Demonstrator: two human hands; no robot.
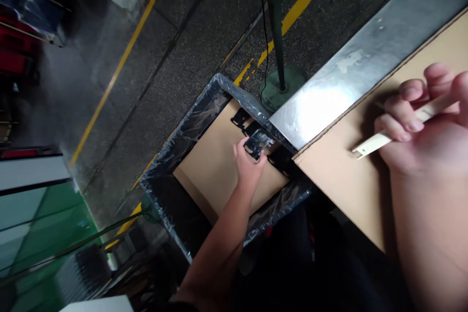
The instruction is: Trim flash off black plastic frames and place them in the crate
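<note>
My left hand (pixel 249 163) reaches down into a plastic-lined bin (pixel 168 217) and grips a black part (pixel 256 144) between thumb and fingers. Other black parts (pixel 240 118) lie in a row along the bin's upper right side, on a cardboard sheet (pixel 212 161). At the right, my right hand (pixel 420 112) is palm up above a cardboard-covered surface (pixel 329 170), its fingers curled around a cream-coloured tool (pixel 376 144) with a notched tip.
A shiny metal surface (pixel 340 78) runs beside the cardboard. Behind the bin stands a green pole (pixel 276 24) on a round base, with a black cable nearby. Yellow lines (pixel 120 68) mark the dark floor.
</note>
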